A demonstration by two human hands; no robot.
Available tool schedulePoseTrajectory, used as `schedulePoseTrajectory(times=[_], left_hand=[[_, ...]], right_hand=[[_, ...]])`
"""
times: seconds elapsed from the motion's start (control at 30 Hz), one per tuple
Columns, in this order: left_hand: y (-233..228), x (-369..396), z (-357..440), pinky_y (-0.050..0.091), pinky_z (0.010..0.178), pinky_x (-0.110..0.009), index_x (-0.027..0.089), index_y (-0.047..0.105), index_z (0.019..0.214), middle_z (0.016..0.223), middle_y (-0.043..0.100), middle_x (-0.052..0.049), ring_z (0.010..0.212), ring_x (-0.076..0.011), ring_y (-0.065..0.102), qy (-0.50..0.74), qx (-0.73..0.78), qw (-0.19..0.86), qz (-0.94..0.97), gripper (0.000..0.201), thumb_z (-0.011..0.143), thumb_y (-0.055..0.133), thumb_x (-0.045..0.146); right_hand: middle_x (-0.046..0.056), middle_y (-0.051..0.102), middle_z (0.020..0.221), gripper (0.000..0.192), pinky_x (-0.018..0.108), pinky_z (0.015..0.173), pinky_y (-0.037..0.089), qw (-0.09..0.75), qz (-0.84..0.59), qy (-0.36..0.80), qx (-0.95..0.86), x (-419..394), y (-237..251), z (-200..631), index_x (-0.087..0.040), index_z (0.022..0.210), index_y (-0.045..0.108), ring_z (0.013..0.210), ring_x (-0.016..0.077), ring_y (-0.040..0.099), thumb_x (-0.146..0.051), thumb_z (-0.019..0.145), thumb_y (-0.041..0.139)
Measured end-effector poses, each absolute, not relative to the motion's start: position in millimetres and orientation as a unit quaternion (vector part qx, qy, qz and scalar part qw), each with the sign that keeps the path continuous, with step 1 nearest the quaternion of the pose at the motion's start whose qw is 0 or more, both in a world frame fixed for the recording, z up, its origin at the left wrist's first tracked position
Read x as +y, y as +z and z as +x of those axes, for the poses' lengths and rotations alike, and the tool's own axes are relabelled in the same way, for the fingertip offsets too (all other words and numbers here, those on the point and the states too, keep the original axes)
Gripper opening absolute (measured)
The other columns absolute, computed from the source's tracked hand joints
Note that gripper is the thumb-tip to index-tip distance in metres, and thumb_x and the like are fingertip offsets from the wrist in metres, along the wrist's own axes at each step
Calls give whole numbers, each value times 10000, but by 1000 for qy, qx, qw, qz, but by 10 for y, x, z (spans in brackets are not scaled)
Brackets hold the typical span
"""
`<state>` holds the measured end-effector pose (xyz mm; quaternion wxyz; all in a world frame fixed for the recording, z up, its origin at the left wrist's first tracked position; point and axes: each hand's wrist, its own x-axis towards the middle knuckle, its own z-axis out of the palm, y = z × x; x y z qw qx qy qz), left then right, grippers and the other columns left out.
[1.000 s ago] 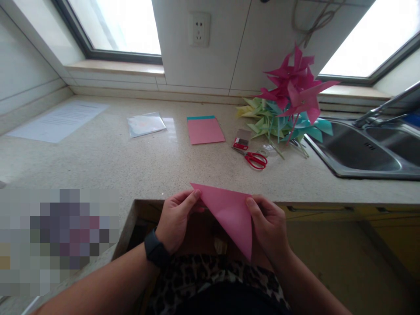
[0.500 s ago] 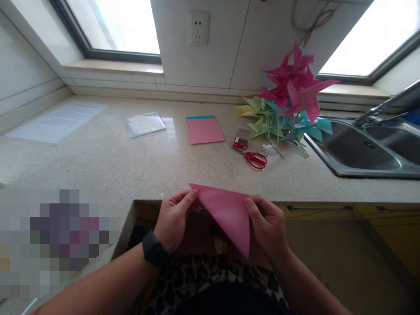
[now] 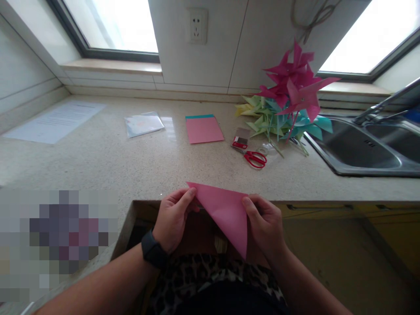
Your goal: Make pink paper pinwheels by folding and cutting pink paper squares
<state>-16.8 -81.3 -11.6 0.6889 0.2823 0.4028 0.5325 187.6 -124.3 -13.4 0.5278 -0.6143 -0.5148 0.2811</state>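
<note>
A sheet of pink paper point(image 3: 226, 210), folded into a triangle, is held up in front of the counter's near edge. My left hand point(image 3: 175, 218) pinches its left corner between thumb and fingers. At the upper right corner, my right hand point(image 3: 265, 223) grips the paper with the thumb on top. The lowest point of the triangle hangs down free. Beyond my hands, a stack of square pink paper point(image 3: 205, 130) with a blue strip at its far edge lies on the counter. Red-handled scissors point(image 3: 255, 159) rest to the right of that stack.
Pink, green and blue paper pinwheels point(image 3: 295, 100) lie at the back right beside a steel sink point(image 3: 364, 151). A small red-labelled packet point(image 3: 240, 139) touches the scissors. A clear plastic sleeve point(image 3: 144, 124) and a printed sheet point(image 3: 55, 121) lie on the counter point(image 3: 108, 162) at left.
Both hands and the folded paper have shifted very slightly left in the view, along with the surroundings. The hold on the paper is the same.
</note>
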Motion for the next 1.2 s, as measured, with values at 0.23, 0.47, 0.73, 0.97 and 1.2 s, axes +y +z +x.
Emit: schedulePoseTrajectory(times=[0.23,0.47,0.73,0.97,1.2], left_hand=[[-123,-853,-145,576,664,-223,126,801,906,891,779,-95,749,-145,690,470,396,729,302,229,781,832,315],[-112,-869,-139,554,669,-201,136,804,852,835,773,-73,720,-119,664,462,396,733,303,185,806,814,315],[-114,-863,-143,531,631,-169,129,795,798,759,755,-47,651,-87,636,468,407,727,293,188,782,837,311],[-122,-850,-140,564,667,-210,126,800,889,897,776,-91,748,-134,681,445,399,745,296,245,801,816,354],[-117,-878,-118,565,687,-235,121,803,834,847,769,-101,737,-146,676,408,393,763,312,243,799,815,361]], right_hand=[[-26,535,613,292,243,536,376,536,-620,272,-505,-1228,-132,1859,-187,694,646,569,117,461,-362,926,608],[-29,528,608,288,250,549,380,537,-618,273,-505,-1234,-140,1866,-192,695,643,574,122,460,-358,929,607],[-29,533,613,286,250,558,385,529,-618,287,-506,-1253,-169,1874,-191,692,652,581,123,464,-359,922,623],[-22,542,626,297,253,557,382,540,-626,273,-493,-1229,-165,1845,-184,707,644,588,126,468,-379,928,608],[-22,534,615,313,252,543,383,544,-627,266,-490,-1197,-134,1809,-186,691,633,575,126,464,-394,923,605]])
